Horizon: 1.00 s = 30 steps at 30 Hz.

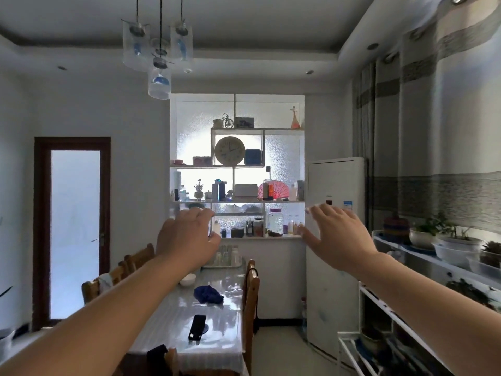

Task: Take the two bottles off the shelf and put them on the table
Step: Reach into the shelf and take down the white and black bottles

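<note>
Both hands, left (187, 240) and right (336, 237), are reaching out spread wide and empty toward the backlit white wall shelf (238, 202), well beyond the long glossy surface (206, 308). The two bottles are sitting somewhere amid its crowded clutter; glare is risking a wrong pick or knocked neighbours.

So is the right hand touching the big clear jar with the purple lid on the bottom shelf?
Apart. The head view shows the open right hand empty, with shelf visible between it and the big clear jar.
</note>
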### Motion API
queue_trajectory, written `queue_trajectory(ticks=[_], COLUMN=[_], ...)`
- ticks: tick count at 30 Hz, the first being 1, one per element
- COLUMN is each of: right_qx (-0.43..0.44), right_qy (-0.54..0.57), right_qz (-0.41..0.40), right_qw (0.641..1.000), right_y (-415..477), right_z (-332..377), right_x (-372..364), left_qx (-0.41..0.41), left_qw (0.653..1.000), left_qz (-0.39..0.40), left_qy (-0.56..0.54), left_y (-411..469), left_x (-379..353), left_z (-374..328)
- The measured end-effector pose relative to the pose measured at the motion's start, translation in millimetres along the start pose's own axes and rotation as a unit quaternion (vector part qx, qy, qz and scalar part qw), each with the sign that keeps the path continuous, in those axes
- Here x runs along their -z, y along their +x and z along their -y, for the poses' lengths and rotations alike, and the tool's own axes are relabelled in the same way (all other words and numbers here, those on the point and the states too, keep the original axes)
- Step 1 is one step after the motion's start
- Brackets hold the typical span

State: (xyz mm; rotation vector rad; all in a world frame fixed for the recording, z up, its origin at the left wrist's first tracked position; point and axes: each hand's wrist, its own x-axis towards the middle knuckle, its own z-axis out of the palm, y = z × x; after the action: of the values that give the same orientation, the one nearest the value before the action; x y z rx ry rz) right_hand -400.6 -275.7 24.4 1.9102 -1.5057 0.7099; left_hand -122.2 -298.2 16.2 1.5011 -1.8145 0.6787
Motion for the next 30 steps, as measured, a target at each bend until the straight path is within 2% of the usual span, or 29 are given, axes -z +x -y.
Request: queue_trajectory(ticks=[8, 18, 30], right_qx=[0.005, -0.031, -0.036], right_qy=[-0.021, -0.033, -0.022], right_qz=[0.008, 0.005, 0.034], right_qw=[1.000, 0.999, 0.999], right_y=[67, 180, 260], right_z=[-32, -65, -137], right_x=[-98, -210, -338], left_qx=[-0.023, -0.065, -0.063], left_qw=[1.000, 0.998, 0.997], left_qz=[-0.002, 0.014, 0.034], left_qy=[-0.012, -0.014, -0.015], left_y=[83, 198, 288], left_x=[-113, -243, -387], left_z=[10, 43, 23])
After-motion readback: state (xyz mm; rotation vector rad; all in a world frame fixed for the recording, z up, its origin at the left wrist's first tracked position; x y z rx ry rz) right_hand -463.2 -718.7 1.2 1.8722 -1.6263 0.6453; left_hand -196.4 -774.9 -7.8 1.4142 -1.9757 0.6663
